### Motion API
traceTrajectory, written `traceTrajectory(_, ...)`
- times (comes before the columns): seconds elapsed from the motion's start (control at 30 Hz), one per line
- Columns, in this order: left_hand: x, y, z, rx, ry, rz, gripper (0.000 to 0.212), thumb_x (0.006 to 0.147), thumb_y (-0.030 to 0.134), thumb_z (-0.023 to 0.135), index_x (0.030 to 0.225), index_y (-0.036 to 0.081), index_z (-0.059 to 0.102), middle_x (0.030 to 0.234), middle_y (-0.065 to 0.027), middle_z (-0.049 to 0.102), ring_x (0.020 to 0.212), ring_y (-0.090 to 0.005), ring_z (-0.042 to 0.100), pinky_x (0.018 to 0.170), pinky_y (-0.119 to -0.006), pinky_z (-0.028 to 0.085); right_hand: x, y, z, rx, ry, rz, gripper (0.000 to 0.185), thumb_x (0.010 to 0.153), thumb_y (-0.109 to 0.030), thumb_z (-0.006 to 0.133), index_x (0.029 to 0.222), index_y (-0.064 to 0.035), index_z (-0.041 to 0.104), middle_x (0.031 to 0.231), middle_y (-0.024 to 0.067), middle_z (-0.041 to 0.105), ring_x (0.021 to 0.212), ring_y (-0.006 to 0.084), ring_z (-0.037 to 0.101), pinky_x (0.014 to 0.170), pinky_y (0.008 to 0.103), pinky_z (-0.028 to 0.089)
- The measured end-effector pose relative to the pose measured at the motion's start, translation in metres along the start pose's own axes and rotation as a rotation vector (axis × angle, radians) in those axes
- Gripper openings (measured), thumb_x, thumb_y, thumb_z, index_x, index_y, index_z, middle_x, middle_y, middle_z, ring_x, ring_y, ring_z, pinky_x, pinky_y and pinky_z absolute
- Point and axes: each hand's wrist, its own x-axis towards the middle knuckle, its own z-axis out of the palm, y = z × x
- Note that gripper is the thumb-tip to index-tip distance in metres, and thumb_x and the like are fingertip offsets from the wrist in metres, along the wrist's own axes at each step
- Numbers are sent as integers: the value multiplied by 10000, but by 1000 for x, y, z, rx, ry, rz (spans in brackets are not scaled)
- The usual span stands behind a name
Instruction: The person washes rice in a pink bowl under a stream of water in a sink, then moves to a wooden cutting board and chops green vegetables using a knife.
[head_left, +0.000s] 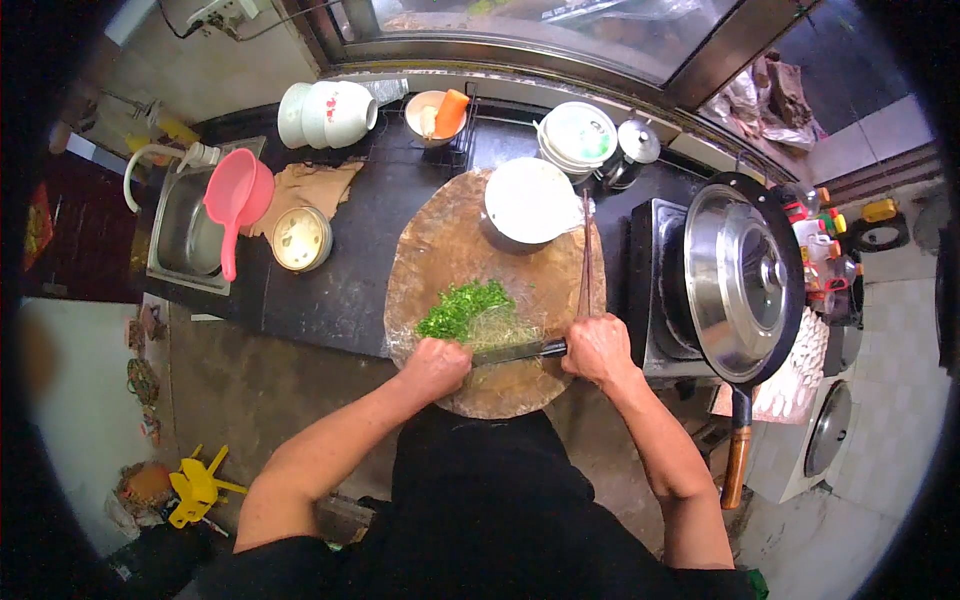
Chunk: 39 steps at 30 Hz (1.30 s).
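Note:
My right hand (600, 346) grips the black handle of a kitchen knife (510, 352) over a round wooden chopping board (435, 240). Curled fingers of my left hand (436, 367) close on the far end of the blade, whose tip they hide. Just beyond the blade lies a heap of finely chopped greens (469, 304). Pale, thin shreds (506, 326) lie against the heap's right side, along the blade. A white bowl (529, 199) stands at the board's back edge. Brown chopsticks (586, 255) rest along the board's right side, their near ends by my right hand.
A lidded wok (739, 277) sits on the stove at right, its wooden handle (736, 465) jutting towards me. Left are a sink (180, 232), a pink ladle (238, 195) and a jar (301, 238). Behind stand stacked bowls (322, 116) and a bowl with a carrot (451, 112).

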Motion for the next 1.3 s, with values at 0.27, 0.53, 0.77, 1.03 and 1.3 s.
traceTrajectory(0.27,-1,9,2,7,-91,-75,48,706,121,574,717,75,585,666,-93,622,612,-215,640,509,-356,508,11,14,40,119,241,-79,51,531,-132,623,551,-91,601,533,109,569,524,291,587,533,382,466)
traceTrajectory(0.53,9,12,9,82,2,-172,50,732,122,553,757,81,569,677,-86,614,603,-260,627,506,-380,475,11,18,30,67,221,-66,70,526,-113,619,585,-80,600,574,130,590,552,298,601,562,386,485)
traceTrajectory(0.77,-12,-3,-1,-46,123,-196,76,728,115,567,747,56,523,685,-130,589,635,-312,612,534,-444,472,31,0,-21,-118,264,-214,123,504,-159,632,592,-91,578,615,81,586,634,257,611,596,373,469)
traceTrajectory(1.03,6,-4,3,-92,40,-303,76,703,114,578,731,46,564,668,-149,610,613,-335,616,549,-433,486,72,15,-7,-131,-38,-192,145,526,-183,608,625,-80,629,642,111,625,659,275,638,621,382,499)
traceTrajectory(1.3,4,0,-1,-124,3,-283,37,657,86,587,660,53,604,601,-149,612,570,-299,634,496,-411,493,78,20,12,-72,-89,-184,135,522,-178,620,623,-89,626,612,118,615,618,276,631,603,382,500)
